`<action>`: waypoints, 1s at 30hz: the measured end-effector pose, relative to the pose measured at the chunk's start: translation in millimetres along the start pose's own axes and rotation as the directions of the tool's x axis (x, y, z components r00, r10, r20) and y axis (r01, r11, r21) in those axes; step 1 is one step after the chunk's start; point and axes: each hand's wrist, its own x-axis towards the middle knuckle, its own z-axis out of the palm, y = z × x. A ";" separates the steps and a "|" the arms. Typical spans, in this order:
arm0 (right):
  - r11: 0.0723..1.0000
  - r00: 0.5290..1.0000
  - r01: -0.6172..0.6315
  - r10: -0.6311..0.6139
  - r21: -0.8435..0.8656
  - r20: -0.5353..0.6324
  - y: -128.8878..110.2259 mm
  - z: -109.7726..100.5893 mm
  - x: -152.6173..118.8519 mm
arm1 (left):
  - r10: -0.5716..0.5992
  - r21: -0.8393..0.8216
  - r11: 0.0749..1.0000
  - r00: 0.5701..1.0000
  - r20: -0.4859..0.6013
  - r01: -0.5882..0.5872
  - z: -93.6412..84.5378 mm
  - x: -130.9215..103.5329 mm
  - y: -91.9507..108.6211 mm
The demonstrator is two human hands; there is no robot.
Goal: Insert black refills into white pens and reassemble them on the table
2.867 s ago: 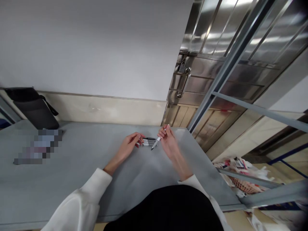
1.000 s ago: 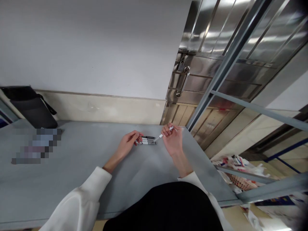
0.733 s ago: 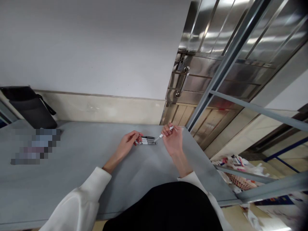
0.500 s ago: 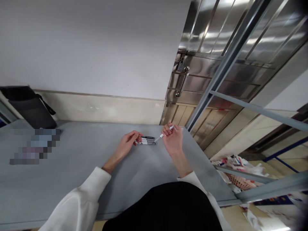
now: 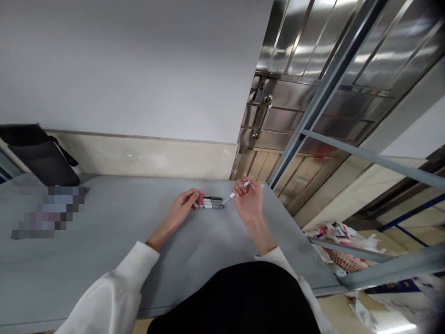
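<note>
Several white and dark pens (image 5: 212,202) lie side by side on the grey table (image 5: 104,260), pointing left to right. My left hand (image 5: 185,204) is at their left ends, its fingers curled around those ends and hiding them. Just right of the row, my right hand (image 5: 249,200) is closed on a white pen (image 5: 232,196), palm up. That pen slants down to the left, and its lower tip is at the right ends of the row; whether it touches them I cannot tell.
A black case (image 5: 43,157) with a strap stands at the table's back left, beside a blurred-out item (image 5: 52,208). Metal bars (image 5: 295,144) rise at the right. Beyond them are a steel door (image 5: 274,116) and a pink basket (image 5: 347,260) with bags.
The whole view has shifted very slightly. Both hands keep their places at the pens, and the white pen is still in my right hand.
</note>
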 end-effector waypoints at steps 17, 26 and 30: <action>0.991 0.999 0.038 -0.039 -0.127 -0.008 4.0 -1.8 2.5 | 0.009 0.006 1.000 1.000 0.012 -0.009 -0.4 0.8 -3.7; 0.764 0.968 -0.054 0.199 -0.643 0.155 24.6 -5.3 -5.4 | 0.001 -0.043 0.999 1.000 -0.004 -0.001 1.3 -0.4 0.1; 0.648 0.881 -0.067 0.395 -0.759 0.259 28.6 -3.2 -11.6 | 0.027 -0.021 0.999 0.999 0.026 -0.026 3.8 -1.9 1.7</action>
